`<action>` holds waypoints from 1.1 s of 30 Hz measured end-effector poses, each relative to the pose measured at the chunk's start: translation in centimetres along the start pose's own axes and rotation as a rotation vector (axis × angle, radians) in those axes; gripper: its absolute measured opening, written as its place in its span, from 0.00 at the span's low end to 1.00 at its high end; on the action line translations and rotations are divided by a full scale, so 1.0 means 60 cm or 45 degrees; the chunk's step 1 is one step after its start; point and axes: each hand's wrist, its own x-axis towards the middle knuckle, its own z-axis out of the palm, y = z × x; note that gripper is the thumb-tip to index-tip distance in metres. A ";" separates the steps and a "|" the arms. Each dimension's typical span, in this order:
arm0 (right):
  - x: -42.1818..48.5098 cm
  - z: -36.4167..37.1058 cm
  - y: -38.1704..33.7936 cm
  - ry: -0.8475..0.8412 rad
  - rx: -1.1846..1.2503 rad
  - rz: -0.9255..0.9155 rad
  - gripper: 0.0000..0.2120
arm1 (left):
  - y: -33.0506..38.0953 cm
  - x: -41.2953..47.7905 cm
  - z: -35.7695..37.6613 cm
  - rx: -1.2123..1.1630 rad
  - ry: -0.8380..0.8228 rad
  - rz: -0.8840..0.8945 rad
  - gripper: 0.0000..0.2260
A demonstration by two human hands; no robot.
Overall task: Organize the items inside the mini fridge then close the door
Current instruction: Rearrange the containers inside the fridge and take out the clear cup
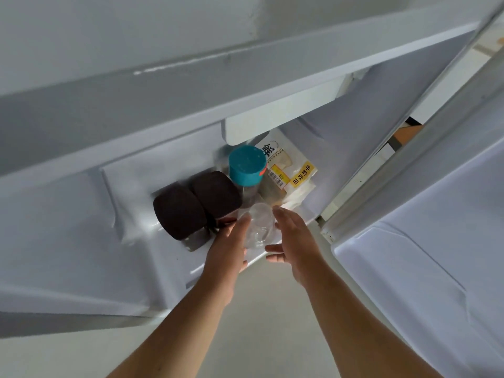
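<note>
I look down into the open mini fridge (131, 203). On its floor stand two jars with dark brown lids (178, 211) (216, 193), side by side at the left. Behind them to the right is a clear bottle with a teal cap (246, 166). A bag of sliced bread with a yellow label (289, 173) lies at the back right. A clear plastic cup (260, 223) stands at the front, between my hands. My left hand (229, 246) wraps its left side. My right hand (293, 241) is just right of it, fingers spread, holding nothing.
The fridge door (425, 268) stands open at the right, its white inner liner facing me. A white shelf or compartment flap (272, 118) overhangs the back of the fridge. Pale floor (245, 323) lies below my arms.
</note>
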 end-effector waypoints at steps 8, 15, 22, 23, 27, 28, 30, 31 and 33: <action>0.007 -0.001 0.008 -0.012 -0.049 0.010 0.22 | 0.003 0.016 0.008 0.090 0.047 -0.035 0.14; -0.020 -0.001 0.022 0.045 0.038 -0.067 0.13 | 0.006 -0.004 0.005 0.112 0.054 -0.033 0.16; -0.100 -0.035 0.050 0.047 0.089 -0.136 0.14 | -0.010 -0.082 0.012 0.235 0.022 0.018 0.23; -0.115 -0.041 0.055 0.047 0.094 -0.137 0.17 | -0.015 -0.096 0.013 0.253 0.017 0.039 0.26; -0.182 -0.066 0.075 0.059 0.122 -0.114 0.27 | -0.032 -0.158 0.018 0.290 -0.015 0.084 0.28; -0.196 -0.072 0.081 0.062 0.120 -0.109 0.28 | -0.037 -0.174 0.019 0.302 -0.019 0.085 0.27; -0.233 -0.086 0.097 0.065 0.129 -0.110 0.27 | -0.050 -0.213 0.022 0.327 -0.013 0.083 0.25; -0.251 -0.092 0.105 0.064 0.141 -0.115 0.25 | -0.058 -0.232 0.022 0.338 -0.009 0.089 0.23; -0.285 -0.103 0.121 0.068 0.161 -0.132 0.20 | -0.072 -0.268 0.021 0.362 -0.018 0.117 0.21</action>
